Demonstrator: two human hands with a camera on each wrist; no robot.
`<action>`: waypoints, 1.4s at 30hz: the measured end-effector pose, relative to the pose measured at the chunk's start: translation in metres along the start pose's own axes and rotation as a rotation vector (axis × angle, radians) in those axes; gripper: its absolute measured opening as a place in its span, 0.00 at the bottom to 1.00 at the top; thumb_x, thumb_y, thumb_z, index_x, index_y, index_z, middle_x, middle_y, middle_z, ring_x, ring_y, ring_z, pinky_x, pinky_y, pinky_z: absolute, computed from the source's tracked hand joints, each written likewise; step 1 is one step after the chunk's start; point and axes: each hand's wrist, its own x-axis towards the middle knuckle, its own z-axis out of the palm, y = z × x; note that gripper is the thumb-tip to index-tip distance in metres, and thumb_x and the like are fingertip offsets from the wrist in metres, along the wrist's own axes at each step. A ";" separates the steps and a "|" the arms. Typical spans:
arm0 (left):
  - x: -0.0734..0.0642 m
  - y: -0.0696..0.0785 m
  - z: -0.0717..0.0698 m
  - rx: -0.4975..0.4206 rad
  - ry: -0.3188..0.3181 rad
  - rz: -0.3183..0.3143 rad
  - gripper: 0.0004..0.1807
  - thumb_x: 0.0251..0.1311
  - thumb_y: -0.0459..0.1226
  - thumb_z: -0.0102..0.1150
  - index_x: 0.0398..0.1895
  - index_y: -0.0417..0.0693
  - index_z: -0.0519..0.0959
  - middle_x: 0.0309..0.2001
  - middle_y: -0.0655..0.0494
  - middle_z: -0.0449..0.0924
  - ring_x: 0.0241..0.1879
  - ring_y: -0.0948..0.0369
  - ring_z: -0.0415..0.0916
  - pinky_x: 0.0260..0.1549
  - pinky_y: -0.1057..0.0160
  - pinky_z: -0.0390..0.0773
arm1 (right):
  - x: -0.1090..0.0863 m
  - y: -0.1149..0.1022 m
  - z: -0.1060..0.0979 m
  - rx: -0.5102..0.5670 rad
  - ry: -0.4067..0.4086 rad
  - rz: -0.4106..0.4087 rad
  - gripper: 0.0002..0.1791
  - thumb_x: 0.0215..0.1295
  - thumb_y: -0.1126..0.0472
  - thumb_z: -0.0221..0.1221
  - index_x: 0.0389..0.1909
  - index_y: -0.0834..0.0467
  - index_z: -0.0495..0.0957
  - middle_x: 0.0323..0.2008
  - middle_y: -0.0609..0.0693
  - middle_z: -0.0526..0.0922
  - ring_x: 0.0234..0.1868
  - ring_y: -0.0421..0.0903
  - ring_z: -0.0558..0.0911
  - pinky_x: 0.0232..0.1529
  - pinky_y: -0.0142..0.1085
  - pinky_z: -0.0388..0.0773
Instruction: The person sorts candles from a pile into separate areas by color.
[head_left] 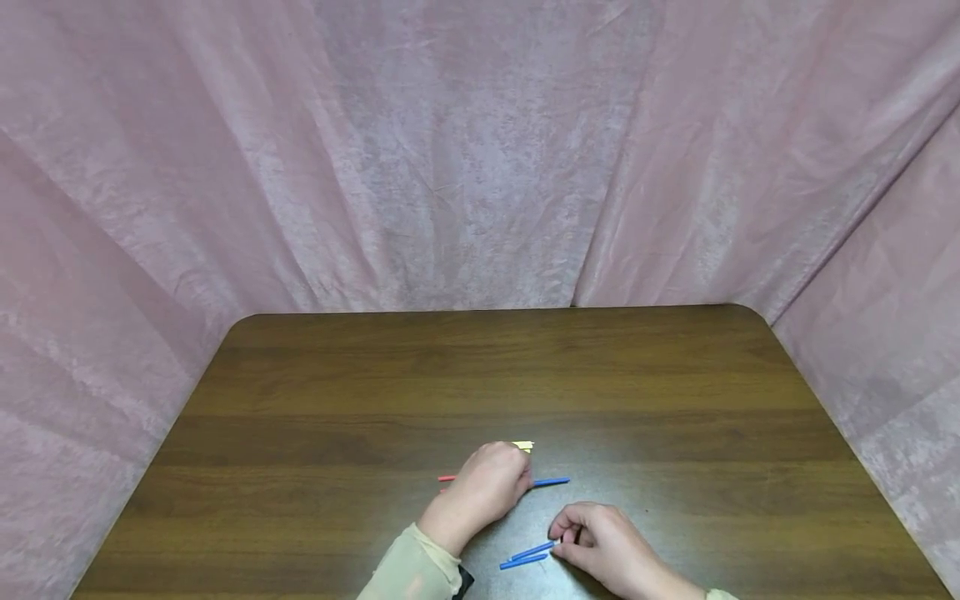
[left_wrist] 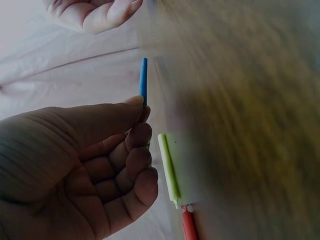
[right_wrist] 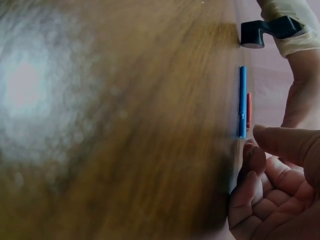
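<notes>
My left hand [head_left: 489, 482] pinches one end of a slim blue candle [left_wrist: 143, 82] between thumb and forefinger; its other fingers are curled in. Below that hand lie yellow candles [head_left: 522, 447] and red candles [head_left: 447, 478], partly hidden by it in the head view. Two more blue candles [head_left: 525, 562] lie side by side on the table, nearer the front. Around the end of one of them, my right hand [head_left: 603, 546] has its thumb and forefinger slightly apart. Whether its fingertips touch that candle is hard to see.
The brown wooden table [head_left: 480, 375] has rounded far corners. Pink curtains [head_left: 465, 167] hang behind it and along both sides. A black wrist strap [right_wrist: 272, 31] sits at the left sleeve's cuff, just above the table surface.
</notes>
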 end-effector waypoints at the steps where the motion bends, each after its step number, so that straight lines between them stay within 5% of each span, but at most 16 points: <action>1: 0.001 0.001 0.000 0.002 -0.006 -0.004 0.16 0.49 0.37 0.66 0.11 0.57 0.71 0.15 0.67 0.67 0.17 0.64 0.68 0.19 0.65 0.67 | 0.000 0.000 0.000 -0.002 -0.001 -0.002 0.06 0.55 0.64 0.68 0.28 0.53 0.79 0.23 0.34 0.73 0.19 0.27 0.68 0.20 0.27 0.67; 16: 0.007 0.005 0.005 0.121 -0.019 0.001 0.18 0.47 0.36 0.65 0.08 0.56 0.69 0.15 0.63 0.70 0.20 0.59 0.74 0.23 0.60 0.72 | 0.002 0.000 0.002 -0.109 0.005 -0.030 0.08 0.52 0.62 0.70 0.28 0.51 0.79 0.22 0.32 0.73 0.21 0.27 0.69 0.24 0.27 0.67; 42: 0.011 0.006 0.010 0.169 0.006 0.025 0.16 0.44 0.36 0.66 0.08 0.55 0.69 0.15 0.61 0.73 0.20 0.59 0.76 0.22 0.60 0.73 | 0.005 -0.002 0.004 -0.164 0.014 -0.019 0.10 0.49 0.65 0.69 0.24 0.50 0.77 0.20 0.32 0.71 0.22 0.28 0.68 0.24 0.28 0.67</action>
